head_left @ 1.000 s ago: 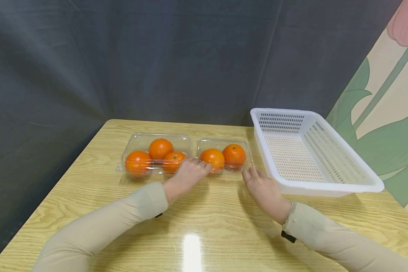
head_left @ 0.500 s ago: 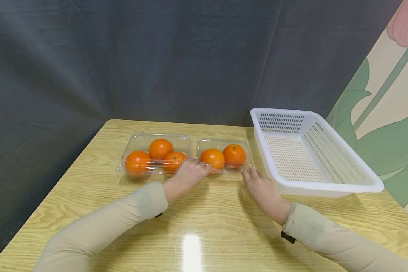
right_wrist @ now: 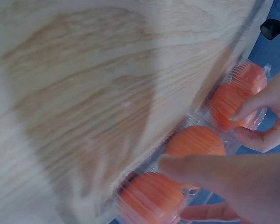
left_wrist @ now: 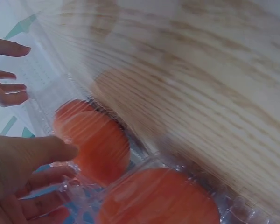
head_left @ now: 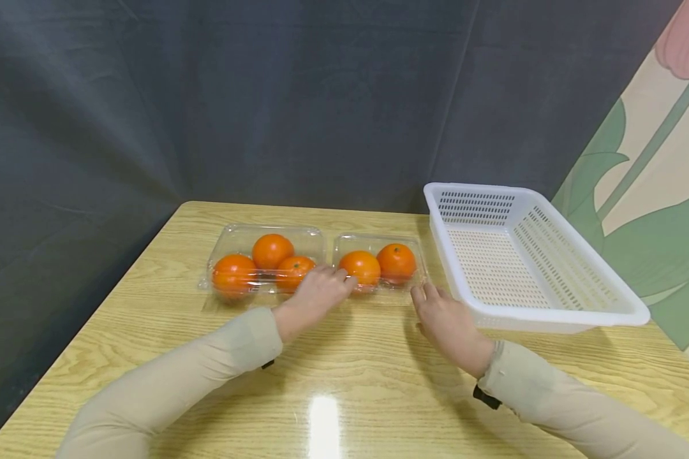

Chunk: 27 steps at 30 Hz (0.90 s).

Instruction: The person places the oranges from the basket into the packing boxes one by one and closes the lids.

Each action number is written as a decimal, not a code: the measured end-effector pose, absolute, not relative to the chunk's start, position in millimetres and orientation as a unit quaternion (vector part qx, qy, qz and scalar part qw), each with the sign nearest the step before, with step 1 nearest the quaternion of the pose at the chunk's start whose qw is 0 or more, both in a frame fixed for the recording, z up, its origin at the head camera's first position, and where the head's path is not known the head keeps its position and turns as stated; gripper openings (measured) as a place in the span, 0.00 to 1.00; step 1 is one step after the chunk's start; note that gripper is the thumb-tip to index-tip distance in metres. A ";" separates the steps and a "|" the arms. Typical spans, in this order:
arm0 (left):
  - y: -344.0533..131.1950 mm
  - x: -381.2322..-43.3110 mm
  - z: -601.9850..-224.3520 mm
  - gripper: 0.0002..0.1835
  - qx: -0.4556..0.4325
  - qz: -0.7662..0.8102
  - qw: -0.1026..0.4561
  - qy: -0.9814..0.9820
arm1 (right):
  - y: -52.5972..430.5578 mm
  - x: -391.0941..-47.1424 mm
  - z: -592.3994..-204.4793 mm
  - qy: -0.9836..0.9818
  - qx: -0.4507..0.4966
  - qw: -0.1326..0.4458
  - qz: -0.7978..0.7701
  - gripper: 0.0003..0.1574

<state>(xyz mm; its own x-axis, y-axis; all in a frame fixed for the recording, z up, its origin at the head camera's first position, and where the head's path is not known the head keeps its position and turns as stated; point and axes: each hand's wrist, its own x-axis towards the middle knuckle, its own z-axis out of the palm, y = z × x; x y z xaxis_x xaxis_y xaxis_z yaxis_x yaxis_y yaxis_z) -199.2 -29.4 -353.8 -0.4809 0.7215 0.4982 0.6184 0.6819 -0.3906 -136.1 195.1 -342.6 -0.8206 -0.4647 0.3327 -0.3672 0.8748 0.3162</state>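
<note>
Two clear plastic fruit boxes stand side by side: the left box [head_left: 310, 237] with three oranges and the right box [head_left: 353, 240] with two. My left hand [head_left: 320, 294] pinches the right box near its front left corner; an orange [head_left: 358, 268] lies just beyond it. In the left wrist view, my left thumb and fingers [left_wrist: 44, 205] lie on either side of the plastic corner. My right hand [head_left: 446, 324] is at the right box's front right corner, its thumb and fingers apart in the right wrist view. Whether it touches the plastic is hard to tell.
A white slotted basket [head_left: 557, 315] stands at the right, close beside my right hand. All rests on a wooden table [head_left: 344, 376]. Behind hangs a dark curtain [head_left: 298, 108], and a painted wall [head_left: 654, 191] rises at the right.
My right hand has shifted very slightly right, and its thumb now shows beneath the fingers. The left hand, boxes and oranges look the same.
</note>
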 end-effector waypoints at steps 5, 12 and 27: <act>-27.8 -194.9 -348.2 0.08 -0.378 0.083 0.268 -0.882 | 195.2 -135.7 -338.3 -0.955 0.210 0.177 -0.115 0.36; -29.4 -186.7 -329.7 0.12 -0.373 0.030 0.161 -0.913 | 193.6 -135.2 -329.0 -0.946 0.227 0.201 -0.113 0.32; -37.1 -198.2 -262.1 0.39 -0.317 -0.069 0.132 -0.937 | 183.0 -159.4 -247.9 -0.955 0.236 0.180 0.011 0.30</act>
